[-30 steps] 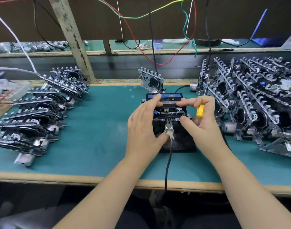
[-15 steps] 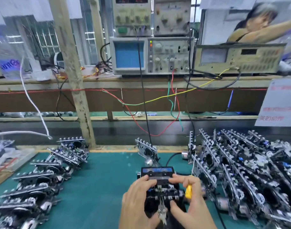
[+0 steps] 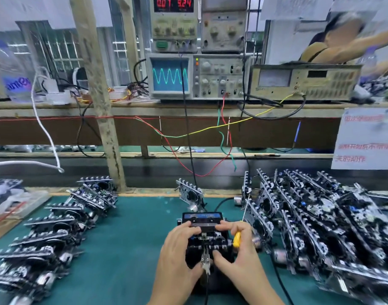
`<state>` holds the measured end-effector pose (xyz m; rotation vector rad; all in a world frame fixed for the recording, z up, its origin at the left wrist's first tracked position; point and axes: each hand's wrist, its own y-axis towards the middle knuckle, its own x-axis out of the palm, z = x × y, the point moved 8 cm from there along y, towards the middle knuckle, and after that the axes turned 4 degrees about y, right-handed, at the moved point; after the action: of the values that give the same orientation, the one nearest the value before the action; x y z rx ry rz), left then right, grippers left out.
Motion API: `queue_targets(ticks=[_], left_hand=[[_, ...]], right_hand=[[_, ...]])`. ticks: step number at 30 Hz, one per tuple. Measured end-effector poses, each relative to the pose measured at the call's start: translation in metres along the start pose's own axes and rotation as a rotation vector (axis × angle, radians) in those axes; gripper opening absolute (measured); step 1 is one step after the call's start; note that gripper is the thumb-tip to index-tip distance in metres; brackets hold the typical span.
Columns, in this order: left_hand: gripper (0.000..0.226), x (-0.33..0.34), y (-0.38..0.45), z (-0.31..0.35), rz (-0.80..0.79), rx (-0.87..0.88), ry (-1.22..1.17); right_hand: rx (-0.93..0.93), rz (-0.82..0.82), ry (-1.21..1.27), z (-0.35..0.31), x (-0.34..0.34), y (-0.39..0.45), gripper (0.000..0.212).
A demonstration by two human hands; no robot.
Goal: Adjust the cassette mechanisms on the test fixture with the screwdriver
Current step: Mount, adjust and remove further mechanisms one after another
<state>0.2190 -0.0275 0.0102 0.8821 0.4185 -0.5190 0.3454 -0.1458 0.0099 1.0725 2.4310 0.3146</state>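
Black test fixture (image 3: pixel 207 280) sits at the near edge of the green-matted desk (image 3: pixel 131 238), midway along it. A black cassette mechanism with a blue-labelled cassette (image 3: pixel 202 217) is mounted on top. Left hand (image 3: pixel 175 258) rests on the fixture's left side, fingers laid nearly straight over the mechanism, thumb by the metal clip (image 3: pixel 205 260) at the front. Right hand (image 3: pixel 239 256) curls around a yellow-handled screwdriver (image 3: pixel 237 239), shaft apparently pointing up and away; forefinger on the cassette, thumb on the front keys. Loose metal mechanisms lie in rows along the left edge (image 3: pixel 54 230) and piled at the right (image 3: pixel 320 223). Oscilloscope (image 3: pixel 170 77) on the rear shelf shows a green sine wave.
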Motion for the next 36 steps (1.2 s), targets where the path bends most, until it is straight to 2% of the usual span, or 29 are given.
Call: queue_targets(ticks=[5, 8, 10, 21, 30, 36], left_hand=[[0.086, -0.0026, -0.0003, 0.0047, -0.005, -0.004, -0.011], [0.077, -0.0022, 0.0002, 0.0066, -0.007, -0.011, 0.0], [0.08, -0.0026, -0.0004, 0.0069, 0.0, -0.005, 0.006], [0.083, -0.001, 0.0022, 0.0087, -0.023, -0.039, 0.004], [0.079, -0.0001, 0.0009, 0.0071, -0.015, -0.043, -0.002], [0.079, 0.0008, 0.0011, 0.0062, -0.006, -0.042, -0.004]], right_hand=[[-0.012, 0.003, -0.003, -0.0048, 0.0001, -0.001, 0.064], [0.005, -0.004, 0.006, -0.0028, 0.0014, -0.0013, 0.055], [0.012, -0.007, 0.008, -0.0016, 0.0023, -0.0009, 0.052], [0.019, 0.015, -0.002, -0.0081, 0.001, -0.0025, 0.064], [0.016, 0.042, -0.012, -0.0091, 0.001, -0.0034, 0.06], [0.025, 0.02, -0.023, -0.005, 0.0035, -0.0032, 0.05]])
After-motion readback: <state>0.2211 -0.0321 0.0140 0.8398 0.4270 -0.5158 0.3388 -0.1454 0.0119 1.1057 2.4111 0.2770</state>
